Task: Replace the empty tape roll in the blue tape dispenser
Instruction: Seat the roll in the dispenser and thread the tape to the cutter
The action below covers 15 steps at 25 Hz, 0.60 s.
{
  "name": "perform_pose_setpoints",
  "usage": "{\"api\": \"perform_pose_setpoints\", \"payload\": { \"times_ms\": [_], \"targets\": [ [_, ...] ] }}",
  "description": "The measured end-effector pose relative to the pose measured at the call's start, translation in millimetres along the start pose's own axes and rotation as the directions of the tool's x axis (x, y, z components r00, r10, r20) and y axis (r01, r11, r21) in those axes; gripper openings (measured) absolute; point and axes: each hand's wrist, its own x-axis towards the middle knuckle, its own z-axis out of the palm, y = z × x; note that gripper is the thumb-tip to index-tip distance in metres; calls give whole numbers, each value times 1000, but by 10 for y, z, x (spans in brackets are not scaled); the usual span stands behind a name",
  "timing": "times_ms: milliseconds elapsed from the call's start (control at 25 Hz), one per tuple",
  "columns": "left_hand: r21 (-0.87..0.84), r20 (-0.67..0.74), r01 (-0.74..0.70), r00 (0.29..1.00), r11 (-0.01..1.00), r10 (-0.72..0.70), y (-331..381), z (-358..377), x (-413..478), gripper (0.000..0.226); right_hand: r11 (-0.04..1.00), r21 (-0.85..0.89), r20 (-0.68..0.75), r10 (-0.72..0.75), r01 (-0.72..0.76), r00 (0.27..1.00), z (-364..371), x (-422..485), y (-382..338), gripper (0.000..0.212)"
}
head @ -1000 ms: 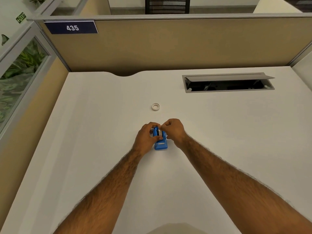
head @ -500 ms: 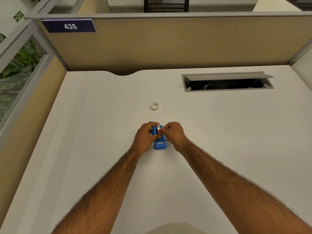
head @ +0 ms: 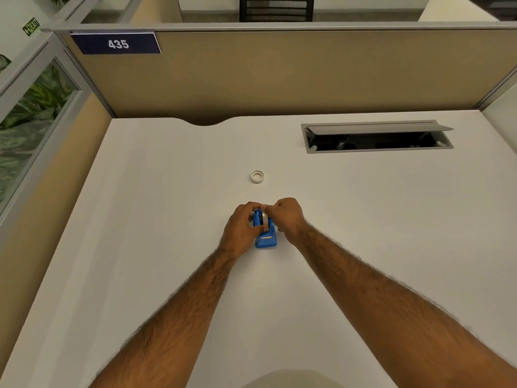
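The blue tape dispenser (head: 266,240) stands on the white desk (head: 156,208), its cutter end towards me. My left hand (head: 241,228) clasps its left side, thumb across the body. My right hand (head: 285,218) pinches at the top of a whitish tape roll (head: 262,217) that sits in the dispenser's cradle. The far end of the dispenser is hidden behind my fingers. A second small white ring-shaped roll (head: 257,176) lies flat on the desk beyond my hands, apart from them.
An open cable hatch (head: 377,137) with a raised grey lid is set into the desk at the back right. Beige partition walls (head: 279,77) close the desk at the back and left; a "435" sign (head: 117,43) hangs at the upper left.
Both hands stayed on the dispenser. My right fingers shifted up onto the top of the roll, and more of the whitish roll shows in the cradle now.
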Motion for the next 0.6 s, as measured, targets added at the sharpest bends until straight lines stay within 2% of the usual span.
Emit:
{"api": "perform_pose_setpoints", "payload": {
  "times_ms": [280, 480, 600],
  "targets": [
    [-20, 17, -13, 1000, 1000, 13, -18, -39, 14, 50, 998, 62, 65, 23, -27, 998, -70, -44, 51, 23],
    [-13, 23, -18, 1000, 1000, 19, 3, -46, 21, 48, 998, 33, 97, 48, -51, 994, -115, -92, 84, 7],
    [-16, 19, -11, 1000, 1000, 12, 11, -38, 19, 47, 997, 51, 80, 55, -59, 995, -102, -109, 88, 9]
  ]
}}
